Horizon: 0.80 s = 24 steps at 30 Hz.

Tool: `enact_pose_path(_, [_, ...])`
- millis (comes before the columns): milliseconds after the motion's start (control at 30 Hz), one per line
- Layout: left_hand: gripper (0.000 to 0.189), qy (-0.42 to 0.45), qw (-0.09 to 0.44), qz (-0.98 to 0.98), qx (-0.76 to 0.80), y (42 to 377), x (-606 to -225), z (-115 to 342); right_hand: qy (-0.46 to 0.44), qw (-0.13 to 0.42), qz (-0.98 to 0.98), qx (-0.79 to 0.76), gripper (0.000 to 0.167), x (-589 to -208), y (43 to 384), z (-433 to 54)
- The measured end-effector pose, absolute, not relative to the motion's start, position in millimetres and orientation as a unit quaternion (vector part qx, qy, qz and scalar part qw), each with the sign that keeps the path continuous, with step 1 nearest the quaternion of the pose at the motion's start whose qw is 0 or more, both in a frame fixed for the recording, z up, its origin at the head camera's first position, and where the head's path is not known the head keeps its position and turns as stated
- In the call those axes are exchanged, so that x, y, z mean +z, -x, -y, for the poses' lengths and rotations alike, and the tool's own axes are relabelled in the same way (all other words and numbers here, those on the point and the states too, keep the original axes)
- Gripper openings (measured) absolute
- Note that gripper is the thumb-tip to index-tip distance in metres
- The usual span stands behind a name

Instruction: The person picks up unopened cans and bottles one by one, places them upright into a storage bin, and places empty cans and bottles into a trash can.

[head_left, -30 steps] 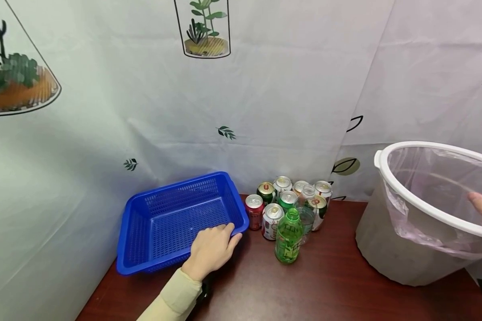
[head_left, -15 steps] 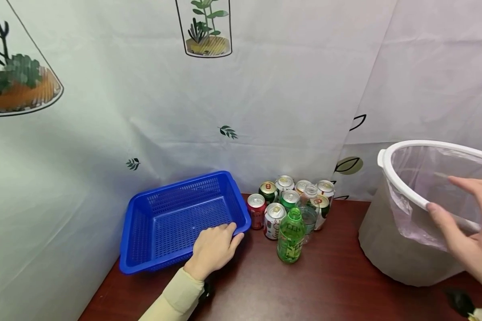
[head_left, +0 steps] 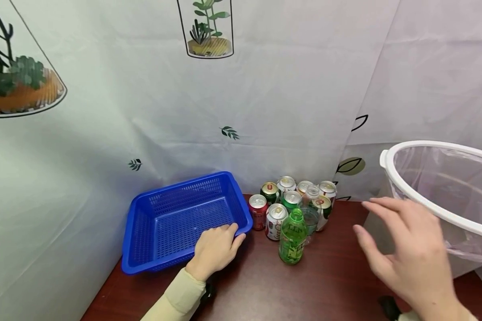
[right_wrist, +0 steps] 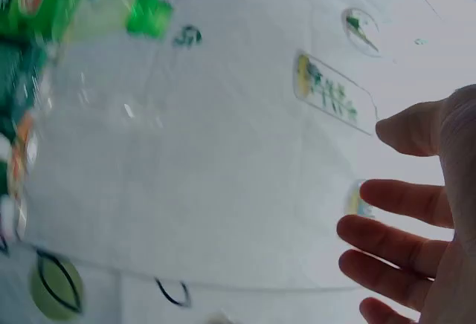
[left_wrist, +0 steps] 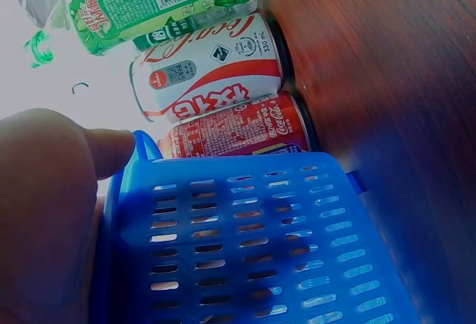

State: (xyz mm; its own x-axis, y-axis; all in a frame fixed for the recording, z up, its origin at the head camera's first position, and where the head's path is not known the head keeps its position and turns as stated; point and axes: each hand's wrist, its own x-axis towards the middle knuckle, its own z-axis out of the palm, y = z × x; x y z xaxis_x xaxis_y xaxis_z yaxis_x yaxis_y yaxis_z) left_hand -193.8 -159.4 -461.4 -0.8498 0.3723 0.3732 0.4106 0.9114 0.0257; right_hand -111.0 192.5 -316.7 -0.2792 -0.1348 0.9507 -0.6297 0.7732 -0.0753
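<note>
My left hand (head_left: 213,250) grips the near right corner of a blue plastic basket (head_left: 176,258), its fingers over the rim. In the left wrist view the thumb lies on the rim of the slotted basket wall (left_wrist: 245,227). My right hand (head_left: 413,249) hovers in front of the bin with fingers spread and nothing in them. To its left stands a green plastic bottle (head_left: 292,240), upright and capless at the neck. Behind that are a clear bottle (head_left: 311,214), a red Coca-Cola can (head_left: 258,213), a white Coca-Cola can (head_left: 275,223) and several other cans.
A grey bin (head_left: 379,232) with a white rim and a clear liner stands at the right of the dark red table (head_left: 265,290). Behind everything hangs a white cloth (head_left: 289,98) with plant prints. The cans sit close between basket and bin.
My right hand has come in from the right edge, past the bin's rim, and moved left toward the bottles. My left hand stays on the basket's corner.
</note>
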Motion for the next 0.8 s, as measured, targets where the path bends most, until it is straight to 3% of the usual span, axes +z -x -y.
enact_pose_path(267, [0.033, 0.204, 0.179, 0.961, -0.051, 194, -462, 158, -0.259, 0.441, 0.806, 0.298, 0.052, -365, 132, -176])
enact_pose_path(500, [0.033, 0.206, 0.183, 0.960, -0.051, 194, -464, 157, -0.255, 0.386, 0.832, 0.306, 0.046, -396, 146, -165])
enact_pose_path(800, [0.035, 0.204, 0.185, 0.960, -0.042, 196, -463, 159, -0.243, 0.314, 0.860, 0.320, 0.071, -415, 153, -147])
